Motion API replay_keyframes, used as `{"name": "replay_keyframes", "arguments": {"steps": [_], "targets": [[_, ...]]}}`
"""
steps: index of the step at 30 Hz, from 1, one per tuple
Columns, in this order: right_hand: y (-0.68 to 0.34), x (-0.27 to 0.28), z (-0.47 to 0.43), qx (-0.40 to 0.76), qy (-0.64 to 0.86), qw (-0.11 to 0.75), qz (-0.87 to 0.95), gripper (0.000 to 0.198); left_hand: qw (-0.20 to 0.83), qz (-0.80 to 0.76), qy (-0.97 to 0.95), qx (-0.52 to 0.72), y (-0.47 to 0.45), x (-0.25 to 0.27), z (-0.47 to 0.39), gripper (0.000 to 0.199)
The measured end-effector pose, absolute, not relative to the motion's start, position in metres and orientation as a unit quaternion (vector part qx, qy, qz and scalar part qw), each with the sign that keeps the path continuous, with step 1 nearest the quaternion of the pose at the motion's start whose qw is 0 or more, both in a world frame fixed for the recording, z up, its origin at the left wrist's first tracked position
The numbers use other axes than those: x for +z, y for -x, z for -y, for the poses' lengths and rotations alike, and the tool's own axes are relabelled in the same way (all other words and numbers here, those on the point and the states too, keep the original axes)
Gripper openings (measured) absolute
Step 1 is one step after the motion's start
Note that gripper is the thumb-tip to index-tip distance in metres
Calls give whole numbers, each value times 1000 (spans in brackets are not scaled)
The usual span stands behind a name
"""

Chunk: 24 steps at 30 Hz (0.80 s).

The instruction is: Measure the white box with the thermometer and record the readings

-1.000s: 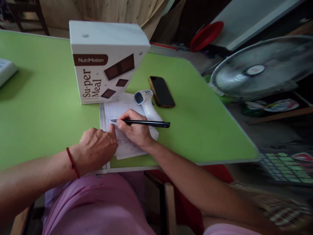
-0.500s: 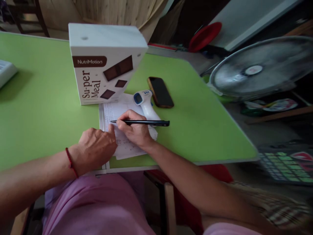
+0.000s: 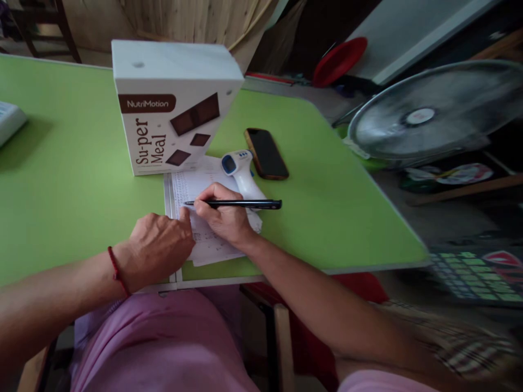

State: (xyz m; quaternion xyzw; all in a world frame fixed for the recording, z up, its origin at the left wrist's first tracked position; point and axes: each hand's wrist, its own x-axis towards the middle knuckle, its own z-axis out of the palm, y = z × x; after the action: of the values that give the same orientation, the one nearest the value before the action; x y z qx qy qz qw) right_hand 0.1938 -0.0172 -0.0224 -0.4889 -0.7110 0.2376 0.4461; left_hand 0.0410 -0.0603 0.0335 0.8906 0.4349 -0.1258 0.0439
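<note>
My right hand (image 3: 224, 215) grips a black pen (image 3: 259, 204), its tip pointing left and down at a handwritten sheet of paper (image 3: 210, 251). Whether the tip touches the sheet I cannot tell. Beside it, my left hand (image 3: 159, 242) lies with curled fingers on the paper's left edge, its thumb side close to the pen tip. A white infrared thermometer (image 3: 246, 181) with a blue-framed display lies just beyond my right hand. Behind the sheet stands a white "Su-per Meal" box (image 3: 151, 128), upright, at the paper's far end.
A dark phone (image 3: 267, 155) in a brownish case lies right of the thermometer on the green table (image 3: 335, 218). Part of a white device (image 3: 10, 120) shows at the left edge. Off the table's right side stand a fan (image 3: 420, 114) and a red basin (image 3: 340, 61).
The whole view has shifted very slightly, with things a few pixels further left. Both hands and the pen keep nearly the same position over the paper.
</note>
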Motion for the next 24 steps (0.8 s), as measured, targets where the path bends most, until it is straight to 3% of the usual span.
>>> {"name": "replay_keyframes", "arguments": {"steps": [24], "targets": [[-196, -25, 16, 221, 493, 459, 705, 10, 41, -430, -895, -112, -40, 34, 59, 45]]}}
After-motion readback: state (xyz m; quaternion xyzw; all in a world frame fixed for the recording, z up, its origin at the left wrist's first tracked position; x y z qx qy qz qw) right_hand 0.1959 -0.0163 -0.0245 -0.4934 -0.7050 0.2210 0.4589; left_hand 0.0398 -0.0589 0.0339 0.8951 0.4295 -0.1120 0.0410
